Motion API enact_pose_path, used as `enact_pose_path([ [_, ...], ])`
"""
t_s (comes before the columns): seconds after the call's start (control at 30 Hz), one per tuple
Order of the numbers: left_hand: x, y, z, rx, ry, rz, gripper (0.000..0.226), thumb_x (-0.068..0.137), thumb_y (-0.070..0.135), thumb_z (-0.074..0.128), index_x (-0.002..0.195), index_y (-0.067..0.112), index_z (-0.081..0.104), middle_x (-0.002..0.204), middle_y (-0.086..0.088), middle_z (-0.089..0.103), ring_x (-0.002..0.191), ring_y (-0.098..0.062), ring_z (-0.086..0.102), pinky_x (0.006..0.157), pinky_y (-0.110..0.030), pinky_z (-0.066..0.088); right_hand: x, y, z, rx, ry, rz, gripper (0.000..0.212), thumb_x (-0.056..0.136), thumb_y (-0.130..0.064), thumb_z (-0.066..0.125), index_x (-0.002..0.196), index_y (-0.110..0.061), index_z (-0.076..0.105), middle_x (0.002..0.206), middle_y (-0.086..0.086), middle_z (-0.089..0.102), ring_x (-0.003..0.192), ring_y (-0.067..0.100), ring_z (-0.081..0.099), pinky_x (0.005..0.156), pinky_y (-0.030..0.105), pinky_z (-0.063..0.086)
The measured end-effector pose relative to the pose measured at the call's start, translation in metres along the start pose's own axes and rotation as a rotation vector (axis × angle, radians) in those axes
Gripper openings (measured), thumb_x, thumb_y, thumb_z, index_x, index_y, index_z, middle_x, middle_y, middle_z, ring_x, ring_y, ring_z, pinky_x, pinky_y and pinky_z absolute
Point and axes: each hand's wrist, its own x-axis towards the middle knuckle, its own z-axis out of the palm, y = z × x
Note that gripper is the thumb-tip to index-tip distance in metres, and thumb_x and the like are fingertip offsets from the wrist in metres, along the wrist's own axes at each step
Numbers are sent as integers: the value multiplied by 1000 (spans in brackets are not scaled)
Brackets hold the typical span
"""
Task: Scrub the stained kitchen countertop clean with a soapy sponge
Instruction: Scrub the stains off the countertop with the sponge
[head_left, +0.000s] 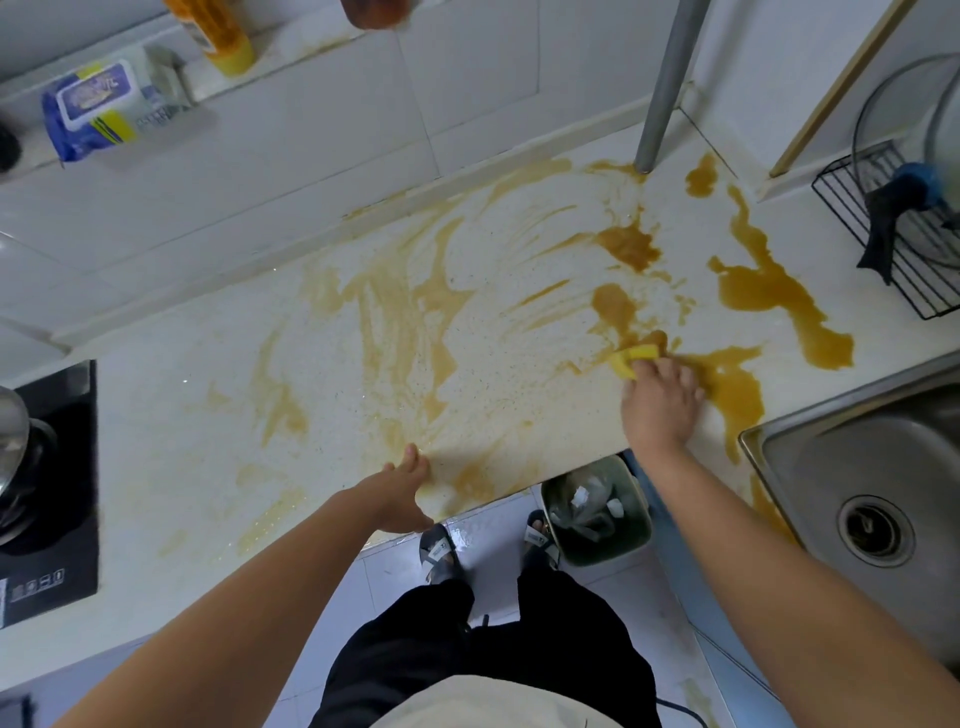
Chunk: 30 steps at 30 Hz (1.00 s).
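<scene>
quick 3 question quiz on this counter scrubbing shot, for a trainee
1. True or false: the right hand holds a yellow sponge against the countertop.
2. Where is the left hand? A) on the sponge B) resting on the countertop's front edge C) raised in the air
3. Fill in: the thickest brown stains lie on the side nearest the steel ____.

Key: 1 true; 2 B; 3 sink
</scene>
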Motion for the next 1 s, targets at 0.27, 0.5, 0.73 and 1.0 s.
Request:
enact_pose_path([
  [0.27, 0, -1, 2, -33, 15, 3, 106, 97, 43, 67, 164, 19, -11, 167, -1, -29, 158, -34, -3, 127, -49, 21, -12, -35, 7, 68, -2, 147, 38, 90, -20, 62, 128, -22, 58, 138, 13, 48, 118, 37, 46, 95, 47, 41],
  [0.5, -1, -1, 0, -24, -2, 3, 105, 97, 44, 66, 164, 19, -10, 167, 0, -29, 158, -33, -5, 127, -49, 20, 10, -29, 11, -77, -143, -423, 60, 90, -6, 52, 139, -40, 51, 142, -3, 47, 122, 28, 43, 91, 40, 44],
  [0.73, 2, -2, 10, -68, -1, -4, 107, 96, 43, 67, 164, 21, -13, 165, 2, -32, 158, -34, -10, 126, -49, 22, 19, 14, 3, 71, 117, 311, 39, 90, -20, 59, 129, -16, 58, 128, 19, 51, 110, 41, 48, 85, 47, 46],
  [1.0, 4, -3, 7, -54, 0, -5, 104, 98, 43, 65, 164, 21, -12, 165, 4, -31, 158, -32, -7, 126, -49, 22, 14, 31, 7, 61, -56, -426, 55, 84, 0, 61, 128, -32, 63, 127, -4, 59, 110, 25, 51, 85, 39, 49],
])
